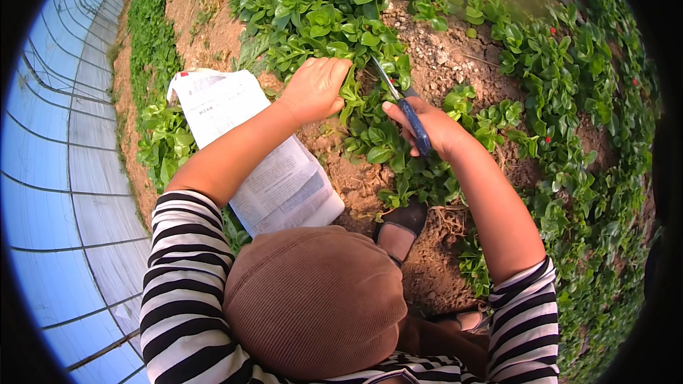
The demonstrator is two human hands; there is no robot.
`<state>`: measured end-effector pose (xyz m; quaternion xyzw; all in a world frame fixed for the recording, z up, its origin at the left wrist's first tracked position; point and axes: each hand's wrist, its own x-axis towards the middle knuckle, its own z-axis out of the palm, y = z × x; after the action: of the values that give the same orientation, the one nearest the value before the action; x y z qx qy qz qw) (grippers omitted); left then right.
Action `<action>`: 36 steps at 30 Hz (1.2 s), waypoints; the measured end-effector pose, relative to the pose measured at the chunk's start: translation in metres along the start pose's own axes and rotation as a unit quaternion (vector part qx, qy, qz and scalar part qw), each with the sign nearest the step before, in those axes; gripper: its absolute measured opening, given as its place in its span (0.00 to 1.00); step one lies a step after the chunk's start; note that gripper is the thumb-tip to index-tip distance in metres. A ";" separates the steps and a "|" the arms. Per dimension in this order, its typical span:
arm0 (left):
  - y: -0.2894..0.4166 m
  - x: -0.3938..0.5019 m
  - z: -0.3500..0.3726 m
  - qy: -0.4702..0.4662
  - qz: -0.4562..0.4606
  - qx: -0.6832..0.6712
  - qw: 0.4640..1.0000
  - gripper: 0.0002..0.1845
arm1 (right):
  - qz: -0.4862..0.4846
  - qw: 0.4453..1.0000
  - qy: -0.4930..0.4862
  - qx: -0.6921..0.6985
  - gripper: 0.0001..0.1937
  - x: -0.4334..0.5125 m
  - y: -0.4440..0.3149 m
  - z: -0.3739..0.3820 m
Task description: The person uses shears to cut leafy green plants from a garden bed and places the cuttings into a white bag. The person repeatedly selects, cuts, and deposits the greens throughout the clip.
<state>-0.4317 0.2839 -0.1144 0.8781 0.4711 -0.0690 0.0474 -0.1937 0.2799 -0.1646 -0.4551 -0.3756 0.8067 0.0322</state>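
Observation:
My left hand (316,89) is closed around a leafy green stem at the edge of a dense clump of plants (325,21). To its right, my right hand (435,127) holds scissors (408,114) with dark blue handles. The blades are spread and point up into the leaves, just right of my left hand. A printed paper-like bag or sheet (283,186) lies under my left forearm, on the soil and plants; what is in it is hidden.
Low leafy plants with small red flowers (581,170) spread along the right. Reddish-brown soil (355,181) shows between rows. A shoe (400,229) stands on the soil below the scissors. At the far left curves a plastic-film greenhouse wall (101,176) with thin ribs.

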 end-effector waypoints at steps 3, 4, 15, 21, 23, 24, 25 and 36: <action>0.012 0.017 -0.006 -0.151 -0.131 0.020 0.980 0.44 | 0.007 0.997 -0.050 0.058 0.33 0.012 -0.004 0.000; 0.015 0.023 -0.009 -0.195 -0.175 0.026 0.965 0.47 | 0.016 0.995 -0.061 0.076 0.33 0.014 -0.007 0.002; 0.008 0.055 -0.004 -0.345 -0.221 0.101 0.907 0.30 | 0.060 0.989 -0.061 0.120 0.30 0.051 -0.016 0.012; -0.011 0.005 -0.001 -0.218 -0.058 0.115 0.967 0.22 | -0.053 0.998 0.021 -0.031 0.26 0.026 -0.002 0.005; -0.015 -0.006 -0.001 -0.211 -0.028 0.108 0.971 0.21 | -0.041 0.998 0.032 -0.033 0.27 0.014 -0.005 0.004; -0.016 -0.008 0.001 -0.190 -0.019 0.115 0.975 0.21 | -0.055 0.997 0.025 -0.053 0.27 0.016 -0.004 0.005; -0.015 -0.007 -0.001 -0.169 -0.008 0.123 0.978 0.22 | -0.069 0.995 0.018 -0.072 0.27 0.018 -0.004 0.006; -0.010 0.029 0.005 -0.331 -0.140 0.130 0.924 0.30 | 0.056 0.992 -0.065 -0.089 0.36 0.033 -0.029 0.017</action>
<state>-0.4246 0.3128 -0.1245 0.7291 0.5335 -0.4220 0.0761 -0.2342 0.3038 -0.1647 -0.4228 -0.4212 0.7985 -0.0788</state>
